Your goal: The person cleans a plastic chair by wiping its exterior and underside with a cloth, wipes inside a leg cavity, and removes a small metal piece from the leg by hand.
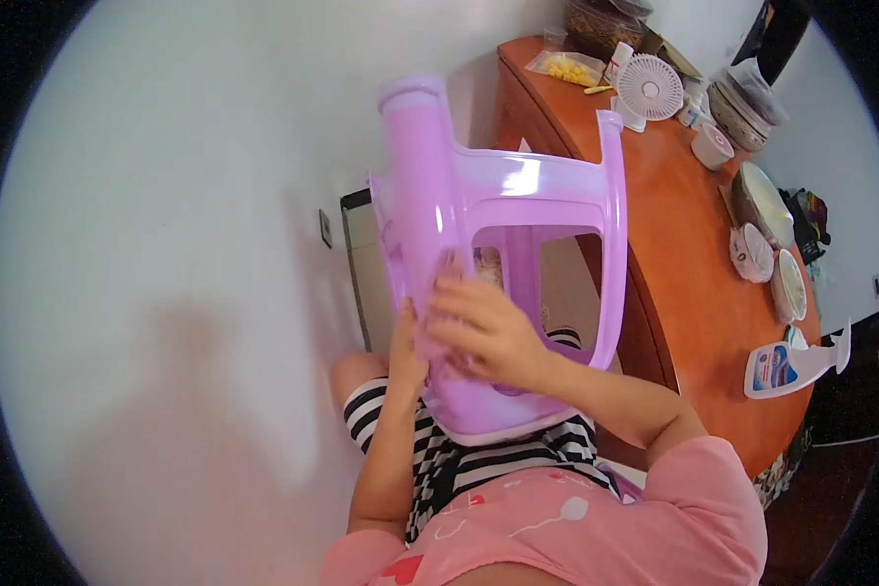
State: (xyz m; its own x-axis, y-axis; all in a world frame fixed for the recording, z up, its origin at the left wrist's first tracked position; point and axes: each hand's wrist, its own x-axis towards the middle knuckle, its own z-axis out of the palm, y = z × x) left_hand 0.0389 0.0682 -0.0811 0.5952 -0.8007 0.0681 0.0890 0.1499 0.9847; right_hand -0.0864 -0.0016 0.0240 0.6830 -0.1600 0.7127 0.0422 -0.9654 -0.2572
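A glossy purple plastic stool (pixel 427 176) lies tilted across my lap, its legs pointing away from me and its seat edge near my body. My left hand (pixel 407 350) grips the near-left leg from its outer side, with the fingers partly hidden behind it. Across that same leg lies my right hand (pixel 488 332), slightly blurred, its fingers stretched out over the plastic. Whether something thin is under the right palm cannot be made out.
An orange-brown wooden table (pixel 693 283) curves along the right. On it stand a small white fan (pixel 648 90), a bag of yellow pieces (pixel 568 68), several bowls, and a spray bottle (pixel 786 366) near its front. A white wall (pixel 166 244) rises at the left.
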